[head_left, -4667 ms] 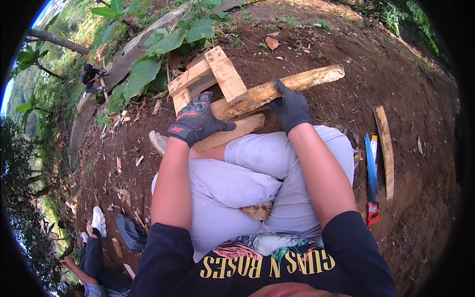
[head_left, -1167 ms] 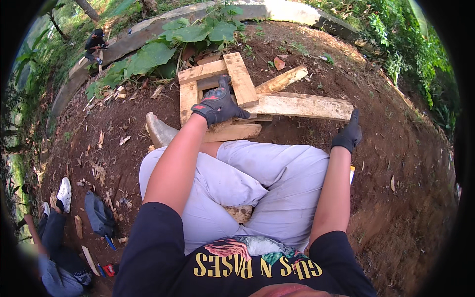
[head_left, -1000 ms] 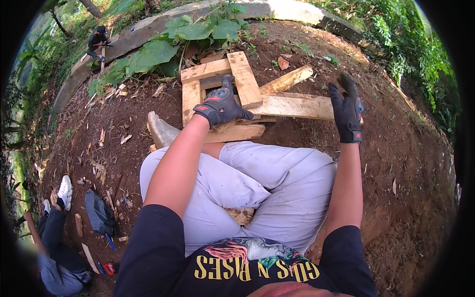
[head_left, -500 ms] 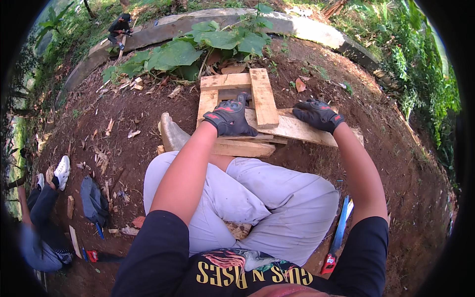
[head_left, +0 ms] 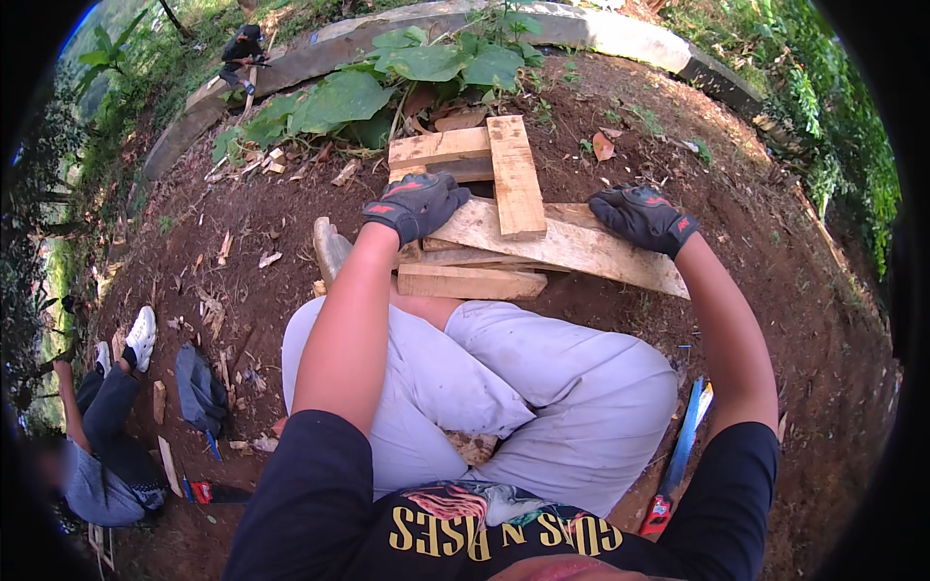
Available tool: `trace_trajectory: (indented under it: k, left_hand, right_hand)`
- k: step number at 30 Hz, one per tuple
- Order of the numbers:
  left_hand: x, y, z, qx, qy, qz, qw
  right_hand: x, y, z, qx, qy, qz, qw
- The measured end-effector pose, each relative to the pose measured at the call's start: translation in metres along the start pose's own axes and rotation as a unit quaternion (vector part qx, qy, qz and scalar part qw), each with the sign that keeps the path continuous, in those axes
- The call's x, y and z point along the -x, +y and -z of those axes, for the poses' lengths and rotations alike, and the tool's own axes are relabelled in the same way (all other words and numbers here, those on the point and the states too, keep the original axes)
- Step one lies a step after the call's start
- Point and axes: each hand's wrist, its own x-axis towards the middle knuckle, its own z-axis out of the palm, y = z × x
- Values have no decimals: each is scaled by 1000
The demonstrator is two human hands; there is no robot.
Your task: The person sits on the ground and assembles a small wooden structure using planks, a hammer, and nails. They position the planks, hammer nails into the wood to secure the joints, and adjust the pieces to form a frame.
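Observation:
A wide wooden board lies slantwise over a low stack of cut timber in front of my legs. My left hand, in a black glove with red marks, has its fingers curled at the board's left end. My right hand, gloved alike, bends over the board's far edge near its right end; its fingertips are partly hidden. A short upright-lying block rests across the board between my hands. Behind it is a crosswise block, and a thick beam sits at the near side of the stack.
A blue-bladed handsaw with a red handle lies by my right thigh. To the left are a dark cloth bag, another red-handled saw and a seated person. Leafy plants and a concrete curb stand beyond.
My left hand has moved left, off the middle of the stack to the board's left end. The board has shifted left and toward me at its left part. My right hand stays near its right end.

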Motion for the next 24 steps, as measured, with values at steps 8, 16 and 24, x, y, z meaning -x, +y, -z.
trace_trajectory:
  k: [8,16,24]
  left_hand:
    - [-4,-31,13,-54,16,83,995]
    - [-12,-46,13,-101,22,186,977]
    - [0,9,14,-174,271,101,941]
  right_hand:
    - [16,-11,-5,9,33,5,999]
    - [63,13,11,-12,8,-70,997]
    - [76,79,3,-230,-51,-113,965]
